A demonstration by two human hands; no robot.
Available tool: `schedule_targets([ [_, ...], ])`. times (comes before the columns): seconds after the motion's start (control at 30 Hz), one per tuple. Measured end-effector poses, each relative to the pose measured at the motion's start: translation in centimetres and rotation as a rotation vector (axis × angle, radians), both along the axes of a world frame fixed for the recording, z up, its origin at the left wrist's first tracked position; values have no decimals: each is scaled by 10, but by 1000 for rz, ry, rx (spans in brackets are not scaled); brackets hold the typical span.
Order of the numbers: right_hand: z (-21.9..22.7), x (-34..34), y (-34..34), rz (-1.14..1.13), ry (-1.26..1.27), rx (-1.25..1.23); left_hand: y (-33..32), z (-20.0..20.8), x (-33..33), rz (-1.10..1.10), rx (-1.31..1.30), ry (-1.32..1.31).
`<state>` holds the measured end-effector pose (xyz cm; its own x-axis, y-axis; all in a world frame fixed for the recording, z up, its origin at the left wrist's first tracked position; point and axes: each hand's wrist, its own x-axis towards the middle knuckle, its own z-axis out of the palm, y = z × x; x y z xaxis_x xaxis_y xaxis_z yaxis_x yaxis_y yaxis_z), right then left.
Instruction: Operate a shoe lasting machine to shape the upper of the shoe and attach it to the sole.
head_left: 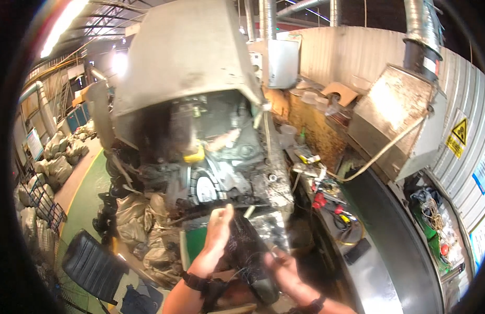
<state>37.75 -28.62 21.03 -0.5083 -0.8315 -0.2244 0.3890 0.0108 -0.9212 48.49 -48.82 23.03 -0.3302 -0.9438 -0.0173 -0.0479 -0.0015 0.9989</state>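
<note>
My left hand (pixel 217 233) is raised with its fingers stretched out, palm turned inward, a dark band on the wrist. My right hand (pixel 285 270) is lower and to the right, its fingers smeared by motion. Between them is a dark, shiny, boxy thing (pixel 247 238); its kind is unclear. My right fingers reach its side, but I cannot tell whether they grip it. Just beyond lies a white disc (pixel 206 188) with a dark toothed-looking rim, under a large pale hood (pixel 185 57). A yellow thing (pixel 194 153) is under the hood, beside a blurred arm-like shape (pixel 222 140).
Along the right runs a dark belt-like surface (pixel 397 230), beside a metal ledge with red-handled tools (pixel 319 200). A boxy metal housing (pixel 394 112) with a duct stands above it. Pale sacks (pixel 135 222) and a black chair (pixel 96 264) are at left.
</note>
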Motion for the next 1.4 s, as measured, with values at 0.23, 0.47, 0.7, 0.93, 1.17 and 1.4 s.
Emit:
schedule_targets([
  [0.23, 31, 56, -110, -51, -395, -84, -10, -3, 87, -72, 427, 666],
  [0.47, -1, 47, -194, -7, -352, -22, -43, -17, 86, -5, 511, 627],
  [0.7, -3, 40, -241, -89, -149, 44, -92, -36, 73, 52, 532, 583],
  [0.93, -51, 12, -252, 19, -130, 79, -88, -62, 40, 365, 504, 696],
  [1.17, -72, 3, -257, 23, -117, -4, -97, -115, 13, 406, 449, 794],
  [1.4, -73, 16, -252, -80, -192, -55, -86, -122, 11, 438, 375, 704],
])
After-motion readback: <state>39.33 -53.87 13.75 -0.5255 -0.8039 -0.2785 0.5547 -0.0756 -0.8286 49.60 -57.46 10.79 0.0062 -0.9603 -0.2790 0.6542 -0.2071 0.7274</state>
